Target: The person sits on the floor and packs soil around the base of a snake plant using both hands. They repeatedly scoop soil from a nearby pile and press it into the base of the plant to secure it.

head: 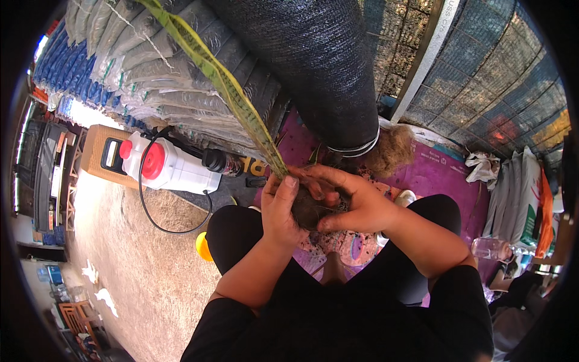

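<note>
Between my knees I hold a snake plant (226,86) whose long yellow-edged green leaf rises toward the upper left. Its dark root ball (308,211) sits between my palms, with fine roots showing at the right. My left hand (281,210) grips the left side of the root ball, thumb up along the leaf base. Around the far and right side curls my right hand (362,199), with its fingers over reddish lumps, perhaps rhizomes or fingertips. Below, a purple printed sheet (445,181) bears scattered dark soil.
A black shade-net roll (312,59) stands ahead beside brown coir fibre (392,151). Left are a white sprayer tank (181,165) with a hose, a cardboard box (92,149) and stacked packed bags (167,86). Right are a clear plastic jar (491,249) and another person (515,294).
</note>
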The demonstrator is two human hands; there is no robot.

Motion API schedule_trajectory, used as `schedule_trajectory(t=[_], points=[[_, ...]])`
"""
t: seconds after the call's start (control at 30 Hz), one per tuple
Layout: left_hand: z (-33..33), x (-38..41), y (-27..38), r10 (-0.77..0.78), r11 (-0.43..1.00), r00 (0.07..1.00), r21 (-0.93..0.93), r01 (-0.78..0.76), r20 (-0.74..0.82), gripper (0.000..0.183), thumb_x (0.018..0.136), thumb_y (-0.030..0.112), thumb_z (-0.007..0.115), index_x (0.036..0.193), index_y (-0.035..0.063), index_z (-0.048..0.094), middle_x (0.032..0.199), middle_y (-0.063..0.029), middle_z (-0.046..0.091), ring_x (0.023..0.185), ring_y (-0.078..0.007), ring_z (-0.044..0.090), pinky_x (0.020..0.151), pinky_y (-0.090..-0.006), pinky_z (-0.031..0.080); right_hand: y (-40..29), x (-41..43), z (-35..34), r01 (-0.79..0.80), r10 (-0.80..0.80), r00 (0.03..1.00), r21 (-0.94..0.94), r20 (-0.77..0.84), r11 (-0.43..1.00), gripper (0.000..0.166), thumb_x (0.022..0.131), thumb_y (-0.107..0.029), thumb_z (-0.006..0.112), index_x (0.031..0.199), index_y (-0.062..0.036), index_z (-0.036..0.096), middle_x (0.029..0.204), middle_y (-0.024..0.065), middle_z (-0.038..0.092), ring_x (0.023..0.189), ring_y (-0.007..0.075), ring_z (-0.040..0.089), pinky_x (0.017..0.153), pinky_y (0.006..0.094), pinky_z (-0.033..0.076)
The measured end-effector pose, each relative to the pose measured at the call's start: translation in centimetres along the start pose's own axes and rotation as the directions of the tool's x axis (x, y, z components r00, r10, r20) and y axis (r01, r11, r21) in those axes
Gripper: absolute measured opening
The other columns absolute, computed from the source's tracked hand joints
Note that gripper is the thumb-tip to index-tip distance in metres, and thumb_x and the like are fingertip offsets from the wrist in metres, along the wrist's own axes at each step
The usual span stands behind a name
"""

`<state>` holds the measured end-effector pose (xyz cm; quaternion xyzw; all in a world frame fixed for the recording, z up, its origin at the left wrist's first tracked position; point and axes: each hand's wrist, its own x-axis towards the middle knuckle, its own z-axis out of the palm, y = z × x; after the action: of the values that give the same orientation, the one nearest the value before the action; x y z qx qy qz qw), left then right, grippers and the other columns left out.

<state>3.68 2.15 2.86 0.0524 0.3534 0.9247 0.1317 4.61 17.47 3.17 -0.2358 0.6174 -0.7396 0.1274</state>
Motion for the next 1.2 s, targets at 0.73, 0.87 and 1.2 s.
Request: schedule_trajectory(t=[0.73, 0.87, 1.2], points=[[-2.3, 2.2, 0.1, 0.467, 0.583, 0.842, 0.622, -0.523, 0.27, 0.053, 0.086, 0.045, 0.04, 0.107, -0.0029, 0.047, 0.106, -0.019, 0.053, 0.107, -0.0261, 0.048, 0.093, -0.0379, 0.034, 2.3, 0.0, 1.0, -0.067, 0.046, 0.968, -0.076, -0.247, 0.995, 0.047, 0.071, -0.008, 0.071, 0.113, -0.0008, 0.051, 0.098, 0.0072, 0.058, 0.092, 0.0138, 0.055, 0.081, 0.029, 0.044], [0.6, 1.4, -0.3, 0.19, 0.981, 0.973, -0.022, -0.194, -0.133, 0.068, 0.085, 0.062, 0.028, 0.106, 0.0007, 0.048, 0.105, -0.0162, 0.052, 0.103, -0.0298, 0.049, 0.089, -0.0382, 0.037, 3.2, 0.4, 1.6, -0.052, -0.051, 0.93, -0.267, -0.365, 0.962, 0.043, 0.072, -0.011, 0.071, 0.109, -0.0002, 0.053, 0.094, 0.0085, 0.059, 0.088, 0.0136, 0.056, 0.077, 0.0288, 0.045], [-3.4, 1.7, 1.7, 0.039, 0.965, 0.997, -0.257, -0.056, -0.072, 0.068, 0.08, 0.069, 0.027, 0.104, 0.0088, 0.047, 0.079, -0.01, 0.05, 0.076, -0.0251, 0.051, 0.067, -0.0422, 0.047, 6.3, 1.6, -4.9, -0.146, 0.071, 0.922, -0.171, -0.381, 0.974, 0.046, 0.091, -0.038, 0.043, 0.109, 0.0033, 0.053, 0.1, 0.0109, 0.059, 0.084, 0.0171, 0.056, 0.074, 0.0302, 0.045]])
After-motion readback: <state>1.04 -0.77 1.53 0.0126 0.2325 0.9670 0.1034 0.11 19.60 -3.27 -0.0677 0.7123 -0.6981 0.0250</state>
